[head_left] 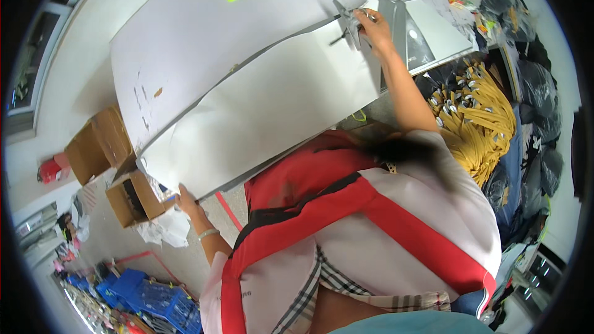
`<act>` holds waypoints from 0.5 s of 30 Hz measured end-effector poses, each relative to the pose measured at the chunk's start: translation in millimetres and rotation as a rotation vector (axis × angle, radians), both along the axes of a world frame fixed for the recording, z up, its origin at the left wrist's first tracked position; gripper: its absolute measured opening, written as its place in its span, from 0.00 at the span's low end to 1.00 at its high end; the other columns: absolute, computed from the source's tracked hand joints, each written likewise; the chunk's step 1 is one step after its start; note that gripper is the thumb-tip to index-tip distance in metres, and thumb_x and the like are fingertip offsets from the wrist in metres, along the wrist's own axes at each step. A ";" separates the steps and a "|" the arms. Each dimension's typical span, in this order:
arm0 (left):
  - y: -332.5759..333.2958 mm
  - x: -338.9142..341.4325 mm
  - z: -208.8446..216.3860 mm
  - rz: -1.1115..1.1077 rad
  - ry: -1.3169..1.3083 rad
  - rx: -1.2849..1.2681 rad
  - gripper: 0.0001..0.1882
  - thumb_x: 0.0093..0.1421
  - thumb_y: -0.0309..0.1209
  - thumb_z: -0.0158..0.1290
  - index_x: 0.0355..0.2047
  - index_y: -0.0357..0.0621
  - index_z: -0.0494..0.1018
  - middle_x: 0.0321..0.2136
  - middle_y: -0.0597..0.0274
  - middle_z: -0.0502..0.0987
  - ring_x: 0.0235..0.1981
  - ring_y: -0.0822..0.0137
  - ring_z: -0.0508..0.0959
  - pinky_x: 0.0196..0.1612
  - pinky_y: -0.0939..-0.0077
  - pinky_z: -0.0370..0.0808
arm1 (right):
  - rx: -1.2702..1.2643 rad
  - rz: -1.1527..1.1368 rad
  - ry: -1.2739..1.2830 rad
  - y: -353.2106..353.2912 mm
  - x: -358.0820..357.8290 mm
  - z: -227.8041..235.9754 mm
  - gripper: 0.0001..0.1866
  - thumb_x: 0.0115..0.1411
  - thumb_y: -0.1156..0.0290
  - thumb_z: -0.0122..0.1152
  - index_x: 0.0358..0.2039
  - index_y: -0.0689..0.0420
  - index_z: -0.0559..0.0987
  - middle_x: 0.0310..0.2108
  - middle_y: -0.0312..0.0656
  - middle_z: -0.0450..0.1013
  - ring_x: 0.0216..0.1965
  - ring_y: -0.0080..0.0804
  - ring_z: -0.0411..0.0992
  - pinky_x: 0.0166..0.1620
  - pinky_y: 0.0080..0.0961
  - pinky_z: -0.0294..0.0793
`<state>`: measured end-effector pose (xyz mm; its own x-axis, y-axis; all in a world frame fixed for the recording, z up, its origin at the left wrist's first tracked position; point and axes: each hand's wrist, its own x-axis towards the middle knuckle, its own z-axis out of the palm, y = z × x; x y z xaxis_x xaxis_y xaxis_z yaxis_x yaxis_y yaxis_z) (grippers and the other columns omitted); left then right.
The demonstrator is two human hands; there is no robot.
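A long white sheet (260, 108), like paper or board, lies over dark grey layers along the table's near side. At its near left corner, my left hand (190, 203) is closed on the edge, with the fingertips partly hidden. My right hand (375, 28) reaches to the sheet's far right end. Its fingers are closed round a grey metal tool (350, 23) with flat arms, which rests on or just above the sheet. Its exact kind is hard to make out. Grey strips (396, 31) lie beside that hand.
The pale table (179, 62) bears a bright green-yellow mark. Open cardboard boxes (102, 142) stand left. To the right lie bundled mustard cloth pieces (479, 114) and dark plastic bags (538, 86). Blue crates (148, 300) sit at the lower left. A red-and-white garment (297, 173) touches the table's near edge.
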<state>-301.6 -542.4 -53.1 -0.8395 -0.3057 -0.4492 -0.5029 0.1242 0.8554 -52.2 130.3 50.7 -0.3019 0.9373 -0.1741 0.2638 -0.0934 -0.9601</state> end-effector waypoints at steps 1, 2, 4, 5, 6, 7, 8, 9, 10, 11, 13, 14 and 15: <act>-24.2 0.5 -1.1 0.013 0.007 0.010 0.36 0.63 0.39 0.62 0.66 0.44 0.58 0.51 0.55 0.77 0.45 0.60 0.81 0.36 0.65 0.80 | -0.003 0.002 0.015 12.5 -3.6 -9.9 0.32 0.58 0.55 0.73 0.55 0.61 0.75 0.33 0.36 0.72 0.35 0.23 0.71 0.38 0.21 0.73; -18.6 3.5 -0.6 0.017 -0.011 -0.034 0.39 0.62 0.37 0.63 0.68 0.42 0.56 0.51 0.56 0.76 0.44 0.61 0.81 0.35 0.67 0.79 | 0.121 -0.139 0.044 29.6 10.5 -23.5 0.30 0.58 0.56 0.73 0.54 0.61 0.75 0.34 0.37 0.73 0.35 0.23 0.71 0.38 0.21 0.73; -14.4 4.1 2.0 0.010 -0.022 -0.077 0.42 0.61 0.36 0.64 0.69 0.41 0.54 0.51 0.56 0.76 0.43 0.63 0.80 0.35 0.68 0.78 | 0.283 -0.364 0.055 70.7 51.1 -47.9 0.28 0.57 0.58 0.74 0.51 0.62 0.76 0.38 0.40 0.75 0.35 0.23 0.72 0.39 0.22 0.74; -22.4 5.2 -0.4 0.012 0.006 -0.095 0.39 0.61 0.34 0.63 0.68 0.41 0.57 0.50 0.57 0.77 0.42 0.64 0.80 0.34 0.69 0.78 | 0.268 -0.457 0.019 84.3 70.7 -53.6 0.29 0.56 0.57 0.74 0.51 0.63 0.77 0.39 0.42 0.76 0.38 0.28 0.73 0.43 0.25 0.74; -24.7 5.3 -2.2 0.011 0.030 -0.112 0.36 0.62 0.32 0.62 0.67 0.41 0.60 0.49 0.58 0.77 0.42 0.65 0.80 0.33 0.70 0.77 | 0.255 -0.554 -0.021 97.9 94.3 -58.7 0.30 0.54 0.57 0.75 0.50 0.65 0.77 0.41 0.45 0.77 0.42 0.32 0.74 0.48 0.29 0.74; -15.8 0.8 -4.0 -0.008 0.022 -0.098 0.36 0.62 0.32 0.62 0.67 0.41 0.60 0.49 0.58 0.77 0.42 0.65 0.80 0.33 0.70 0.77 | 0.309 -0.623 -0.001 117.6 129.5 -64.3 0.30 0.54 0.57 0.75 0.49 0.66 0.77 0.40 0.45 0.77 0.41 0.33 0.74 0.47 0.30 0.75; -4.6 -4.3 -5.6 -0.070 0.010 -0.064 0.32 0.62 0.30 0.62 0.64 0.41 0.63 0.48 0.59 0.78 0.41 0.65 0.80 0.33 0.70 0.77 | 0.279 -0.627 -0.040 139.5 173.9 -67.4 0.30 0.54 0.57 0.75 0.48 0.68 0.77 0.39 0.46 0.78 0.40 0.34 0.75 0.47 0.31 0.75; -2.5 -1.5 -13.5 -0.109 -0.020 -0.018 0.28 0.62 0.29 0.62 0.61 0.41 0.67 0.48 0.60 0.78 0.41 0.66 0.80 0.33 0.70 0.77 | 0.356 -0.682 -0.146 164.9 199.2 -60.3 0.34 0.52 0.55 0.76 0.49 0.69 0.76 0.37 0.48 0.78 0.39 0.36 0.75 0.47 0.32 0.76; -22.5 -2.1 -15.4 -0.085 -0.006 -0.057 0.28 0.62 0.29 0.62 0.61 0.41 0.67 0.48 0.60 0.78 0.41 0.66 0.80 0.33 0.70 0.77 | 0.199 -0.666 -0.062 156.8 189.8 -69.7 0.37 0.51 0.54 0.77 0.51 0.70 0.75 0.39 0.50 0.78 0.41 0.37 0.76 0.48 0.33 0.76; -60.0 1.2 -15.7 -0.110 0.080 -0.103 0.26 0.61 0.29 0.63 0.59 0.44 0.68 0.44 0.62 0.79 0.37 0.67 0.81 0.28 0.72 0.75 | 0.024 -0.615 0.027 148.2 159.4 -78.3 0.40 0.50 0.53 0.77 0.53 0.70 0.74 0.40 0.51 0.78 0.44 0.38 0.76 0.50 0.33 0.76; -47.6 -6.1 -26.5 -0.221 0.131 -0.079 0.25 0.60 0.29 0.64 0.57 0.47 0.70 0.40 0.64 0.80 0.33 0.68 0.81 0.23 0.74 0.73 | 0.151 -0.602 -0.111 157.4 189.4 -72.6 0.42 0.49 0.51 0.77 0.56 0.69 0.72 0.43 0.54 0.78 0.47 0.42 0.76 0.52 0.36 0.75; -26.8 -10.8 -31.0 -0.264 0.054 -0.111 0.23 0.60 0.29 0.64 0.55 0.48 0.71 0.39 0.65 0.81 0.32 0.69 0.81 0.22 0.76 0.72 | 0.278 -0.586 -0.256 161.1 215.4 -67.2 0.45 0.49 0.48 0.76 0.58 0.68 0.71 0.45 0.57 0.77 0.50 0.46 0.76 0.55 0.38 0.74; -15.5 -10.6 -26.7 -0.292 -0.016 -0.168 0.20 0.60 0.28 0.64 0.52 0.49 0.73 0.37 0.66 0.81 0.30 0.71 0.80 0.21 0.78 0.71 | 0.274 -0.597 -0.265 153.9 222.3 -68.0 0.45 0.49 0.48 0.76 0.58 0.68 0.71 0.45 0.57 0.77 0.50 0.46 0.76 0.55 0.38 0.74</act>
<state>-312.2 -557.8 -79.8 -0.8958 -0.1240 -0.4268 -0.4385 0.4033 0.8032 170.1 284.3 -17.4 0.2974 0.9500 0.0953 0.4712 -0.0592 -0.8800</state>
